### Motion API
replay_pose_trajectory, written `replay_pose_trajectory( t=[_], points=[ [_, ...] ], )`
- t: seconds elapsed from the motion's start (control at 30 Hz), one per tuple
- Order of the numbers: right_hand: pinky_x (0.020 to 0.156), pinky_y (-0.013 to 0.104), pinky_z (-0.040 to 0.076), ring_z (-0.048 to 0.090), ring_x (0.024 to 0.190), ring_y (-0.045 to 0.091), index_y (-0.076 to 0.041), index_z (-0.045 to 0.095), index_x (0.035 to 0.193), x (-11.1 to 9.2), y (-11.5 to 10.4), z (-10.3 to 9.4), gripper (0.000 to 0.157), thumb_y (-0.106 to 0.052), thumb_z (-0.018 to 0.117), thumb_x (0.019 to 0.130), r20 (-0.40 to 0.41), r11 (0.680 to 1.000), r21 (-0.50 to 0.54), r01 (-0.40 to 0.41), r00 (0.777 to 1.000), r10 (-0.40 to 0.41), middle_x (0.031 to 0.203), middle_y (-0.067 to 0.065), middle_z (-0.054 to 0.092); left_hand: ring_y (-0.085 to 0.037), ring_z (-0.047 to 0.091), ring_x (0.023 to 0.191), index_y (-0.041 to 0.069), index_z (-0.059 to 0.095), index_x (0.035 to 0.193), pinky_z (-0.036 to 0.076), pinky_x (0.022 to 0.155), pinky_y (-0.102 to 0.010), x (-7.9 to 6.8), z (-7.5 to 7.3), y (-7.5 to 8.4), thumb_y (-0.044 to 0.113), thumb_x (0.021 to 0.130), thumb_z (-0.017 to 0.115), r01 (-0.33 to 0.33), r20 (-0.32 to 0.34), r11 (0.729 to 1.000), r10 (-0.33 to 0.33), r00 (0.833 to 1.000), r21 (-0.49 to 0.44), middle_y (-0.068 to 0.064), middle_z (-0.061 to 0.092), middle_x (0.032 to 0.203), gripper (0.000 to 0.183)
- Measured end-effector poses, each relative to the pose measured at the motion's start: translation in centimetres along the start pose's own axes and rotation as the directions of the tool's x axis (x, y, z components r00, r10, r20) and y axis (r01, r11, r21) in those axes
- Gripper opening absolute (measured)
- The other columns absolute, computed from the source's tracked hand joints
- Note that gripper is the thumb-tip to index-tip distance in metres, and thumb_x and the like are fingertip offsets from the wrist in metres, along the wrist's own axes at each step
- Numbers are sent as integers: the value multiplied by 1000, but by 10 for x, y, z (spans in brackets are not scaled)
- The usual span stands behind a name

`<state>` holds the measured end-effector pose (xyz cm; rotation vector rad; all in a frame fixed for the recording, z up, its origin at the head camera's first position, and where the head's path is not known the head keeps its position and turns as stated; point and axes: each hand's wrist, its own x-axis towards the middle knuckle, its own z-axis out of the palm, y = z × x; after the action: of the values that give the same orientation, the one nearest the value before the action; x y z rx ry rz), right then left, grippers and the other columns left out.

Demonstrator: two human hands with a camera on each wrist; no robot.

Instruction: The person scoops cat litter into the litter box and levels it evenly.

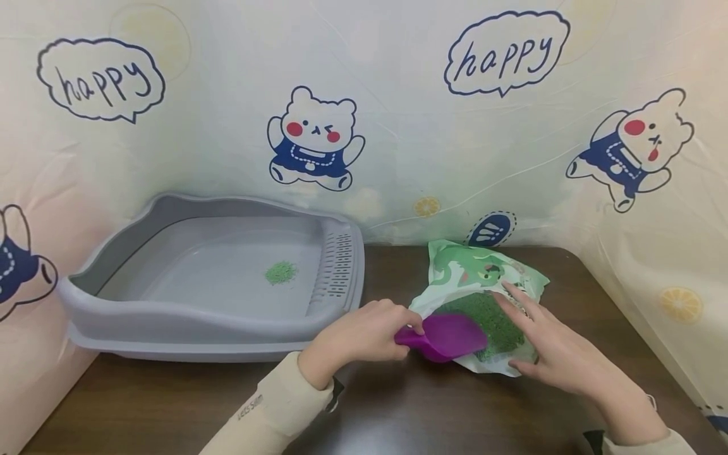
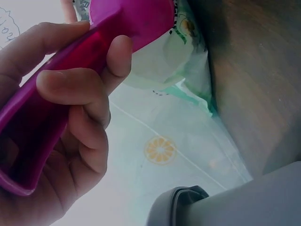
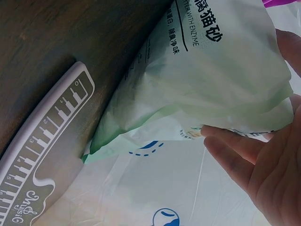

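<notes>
While left grip holds purple scoop by handle, bowl over green pellets in bag, right grip, fingers extended, sits at bag's edge, presumably steadying mouth; grey tray alongside on bench.

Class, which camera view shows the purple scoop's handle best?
The left wrist view: the handle looms large there, though the left hand partly covers it. In the head view that hand hides most of it; the right wrist view catches only a purple sliver, top right.
</notes>
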<state>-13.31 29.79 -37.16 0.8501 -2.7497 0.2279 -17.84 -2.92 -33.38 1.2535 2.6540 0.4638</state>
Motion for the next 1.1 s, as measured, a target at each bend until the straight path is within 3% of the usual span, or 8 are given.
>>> replay_pose_trajectory(
  t=[0.47,1.1],
  points=[
    [74,30,51,49,123,32,-15,26,158,0,-1,0,114,-24,91,64,-16,1000,-25,15,1000,-15,166,9,15,-8,47,66,22,75,106,40,60,-21,5,6,-5,14,81,74,45,-14,997,-46,999,-64,13,58,73,27],
    [79,34,55,47,127,35,-16,27,158,-1,-2,1,114,-25,91,63,-15,999,-48,7,1000,-8,165,10,18,-6,48,65,20,76,111,38,55,-18,21,18,-9,15,83,74,21,-66,998,-25,998,-59,11,69,87,29]
  ],
)
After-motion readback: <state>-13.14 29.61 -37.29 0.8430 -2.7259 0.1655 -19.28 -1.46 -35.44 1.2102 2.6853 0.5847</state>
